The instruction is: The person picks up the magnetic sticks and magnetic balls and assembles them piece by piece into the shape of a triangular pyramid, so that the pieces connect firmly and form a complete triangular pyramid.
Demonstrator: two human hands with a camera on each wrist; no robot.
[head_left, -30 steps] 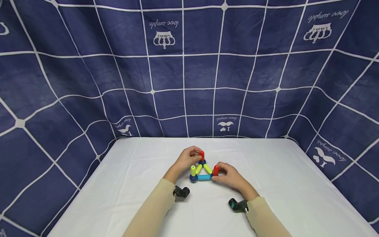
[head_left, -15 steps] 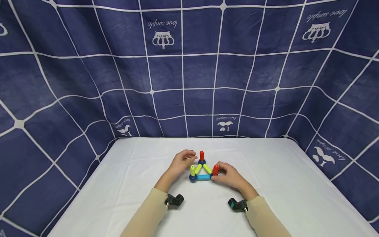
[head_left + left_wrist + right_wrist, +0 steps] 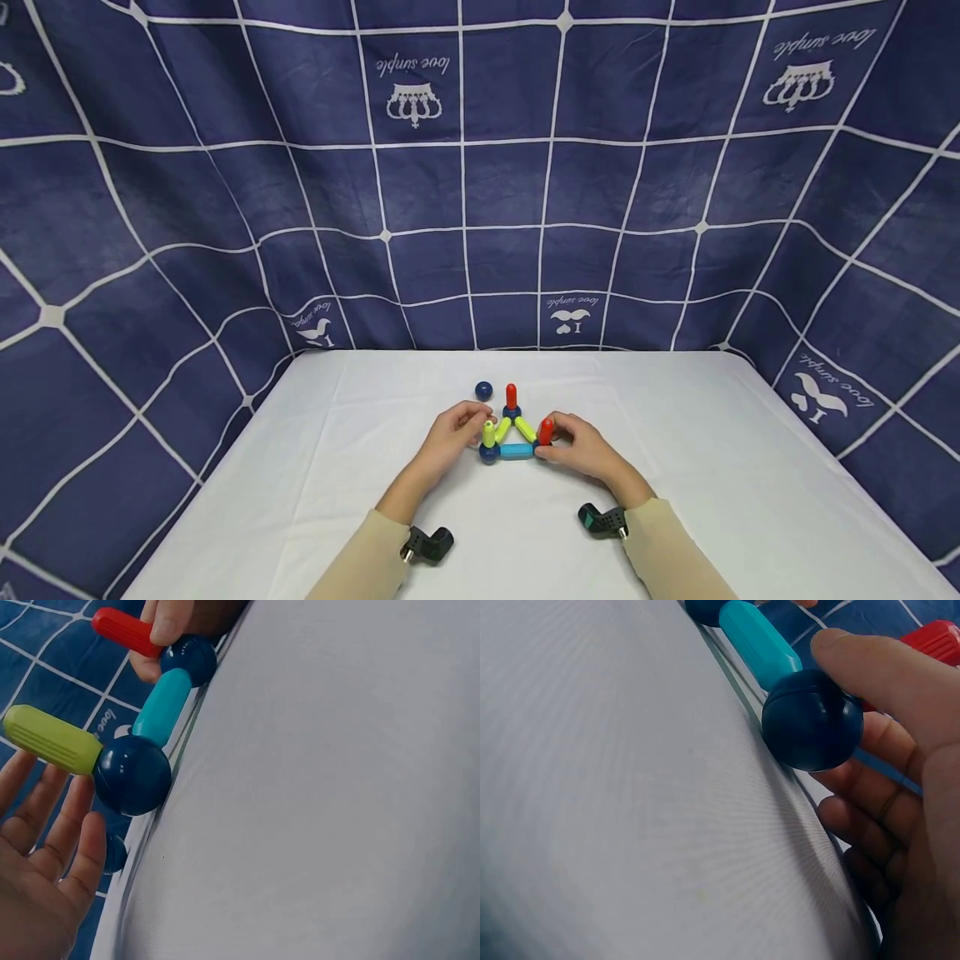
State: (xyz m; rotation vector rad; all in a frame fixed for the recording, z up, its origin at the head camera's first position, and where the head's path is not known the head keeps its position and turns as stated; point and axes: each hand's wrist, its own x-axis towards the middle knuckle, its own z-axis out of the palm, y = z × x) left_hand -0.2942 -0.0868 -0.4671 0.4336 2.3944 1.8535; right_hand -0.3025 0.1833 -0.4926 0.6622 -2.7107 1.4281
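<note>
A triangle of magnetic rods and balls lies on the white table. Its front side is a light-blue rod (image 3: 517,451); two yellow-green rods (image 3: 526,428) form the others. At the front left corner a yellow-green rod (image 3: 52,739) stands on a navy ball (image 3: 133,775). My left hand (image 3: 452,435) is beside this rod, fingers extended, fingertips close to it in the left wrist view. With thumb and fingers, my right hand (image 3: 583,444) grips the navy ball (image 3: 812,720) at the right corner, under an upright red rod (image 3: 547,430). Another red rod (image 3: 512,396) tops the back ball (image 3: 512,412).
A loose navy ball (image 3: 483,390) sits on the table behind my left hand. The white-covered table (image 3: 360,417) stretches around the triangle to its back edge. Dark blue checked curtains (image 3: 510,183) hang behind and on both sides.
My left hand has left the back red rod and come toward me, to the front left yellow-green rod. The loose ball behind it now shows. My right hand has stayed in place.
</note>
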